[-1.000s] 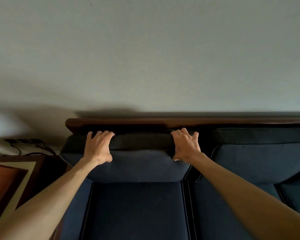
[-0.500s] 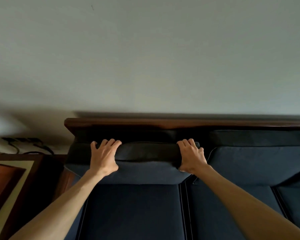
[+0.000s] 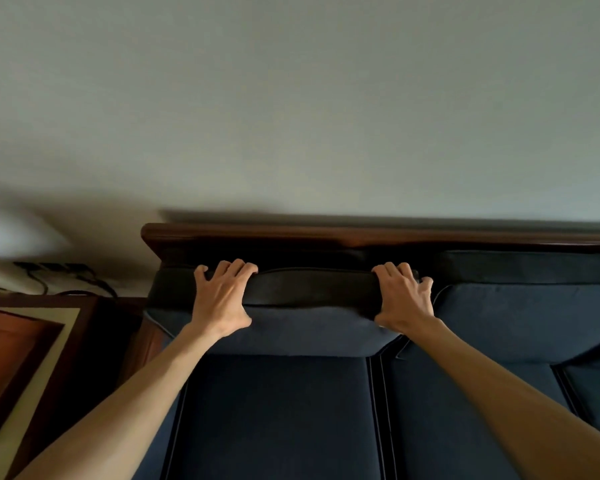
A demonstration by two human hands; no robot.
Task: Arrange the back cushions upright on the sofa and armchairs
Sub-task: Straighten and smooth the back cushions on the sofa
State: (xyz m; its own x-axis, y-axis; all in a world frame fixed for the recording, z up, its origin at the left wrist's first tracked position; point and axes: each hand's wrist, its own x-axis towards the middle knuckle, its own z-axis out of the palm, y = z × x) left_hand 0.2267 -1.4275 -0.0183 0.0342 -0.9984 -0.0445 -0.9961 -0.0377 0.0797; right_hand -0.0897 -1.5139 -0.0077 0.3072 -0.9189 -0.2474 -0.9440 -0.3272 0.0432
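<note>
At 9 o'clock sits a dark wooden side bench with a pale inlaid border (image 3: 32,368), with black cables (image 3: 63,275) trailing along the wall behind it. Just right of it starts the navy fabric sofa with a dark wooden top rail (image 3: 326,235).

Left hand (image 3: 220,299) at about 10 o'clock of the sofa's left seat: fingers curled over the top edge of the navy blue rectangular back cushion (image 3: 309,329), thumb on its front face, gripping it. Right hand (image 3: 404,299) grips the same top edge at the cushion's right end, fingers hooked over, thumb splayed toward 3 o'clock.

The cushion stands against the sofa back, its top just under the rail, its bottom edge meeting the navy seat cushion (image 3: 274,417). Looks near upright but both hands are on it, so likely mid-seating, not released.

At 3 o'clock a second navy back cushion (image 3: 520,320) stands upright against the rail, touching the first; looks done. Far right lower edge shows part of another cushion; position unclear.

Armchairs not in view, so cannot judge them. Estimate: sofa partly done, rest unknown.
</note>
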